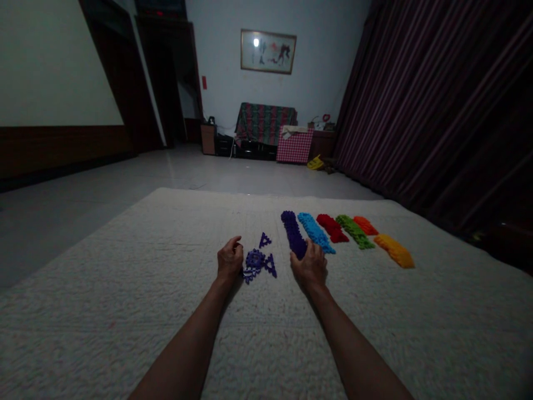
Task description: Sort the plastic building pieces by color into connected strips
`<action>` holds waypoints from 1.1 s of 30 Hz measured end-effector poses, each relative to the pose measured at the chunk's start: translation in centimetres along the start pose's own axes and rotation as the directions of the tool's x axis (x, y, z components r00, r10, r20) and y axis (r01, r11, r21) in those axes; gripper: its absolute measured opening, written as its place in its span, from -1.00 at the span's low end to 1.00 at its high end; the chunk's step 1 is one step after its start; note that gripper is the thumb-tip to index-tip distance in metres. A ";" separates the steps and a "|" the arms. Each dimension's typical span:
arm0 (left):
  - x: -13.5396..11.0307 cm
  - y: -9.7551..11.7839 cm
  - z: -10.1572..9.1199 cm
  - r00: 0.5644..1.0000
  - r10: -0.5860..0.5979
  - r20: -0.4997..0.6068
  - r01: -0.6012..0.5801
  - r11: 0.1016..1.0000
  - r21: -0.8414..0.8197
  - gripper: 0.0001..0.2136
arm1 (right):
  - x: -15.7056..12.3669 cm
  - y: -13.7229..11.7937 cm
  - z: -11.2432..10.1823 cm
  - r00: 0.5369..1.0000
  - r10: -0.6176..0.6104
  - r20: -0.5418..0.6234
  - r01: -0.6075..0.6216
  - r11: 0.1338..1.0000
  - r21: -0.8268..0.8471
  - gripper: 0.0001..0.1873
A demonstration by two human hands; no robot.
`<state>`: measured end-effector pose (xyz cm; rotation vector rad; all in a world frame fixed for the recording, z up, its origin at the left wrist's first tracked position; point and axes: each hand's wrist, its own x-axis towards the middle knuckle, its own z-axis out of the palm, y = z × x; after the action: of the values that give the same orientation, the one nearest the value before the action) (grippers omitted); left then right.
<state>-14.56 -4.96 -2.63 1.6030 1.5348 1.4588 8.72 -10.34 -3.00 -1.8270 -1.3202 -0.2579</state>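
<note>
My right hand (310, 265) is closed around the near end of a long row of purple pieces (293, 230), thumb on its left side and fingers on its right. My left hand (230, 258) rests on the quilt with loosely bent fingers, its index finger and thumb apart and nothing visible between them. Just right of it lies a small cluster of purple plastic building pieces (255, 259), some standing and overlapping. Beside the cluster are a purple triangular piece (270, 265) and, farther off, another purple triangle (264, 240).
Right of the purple row lie rows of blue pieces (315, 232), red pieces (332, 228), green pieces (355, 231), orange pieces (365, 225) and yellow-orange pieces (394, 250). All rest on a pale quilted cover (145, 311). Dark curtains (408, 94) hang at the right.
</note>
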 end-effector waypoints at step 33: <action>-0.7 0.6 -0.5 0.872 0.252 0.420 -0.367 0.904 0.219 -0.61 | -2.5 -4.9 0.2 0.762 -0.566 0.313 0.458 0.814 0.356 -0.55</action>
<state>-14.62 -5.90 -2.18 2.2495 1.3475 1.0021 3.40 -11.48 -2.18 -1.2933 -2.0517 0.0194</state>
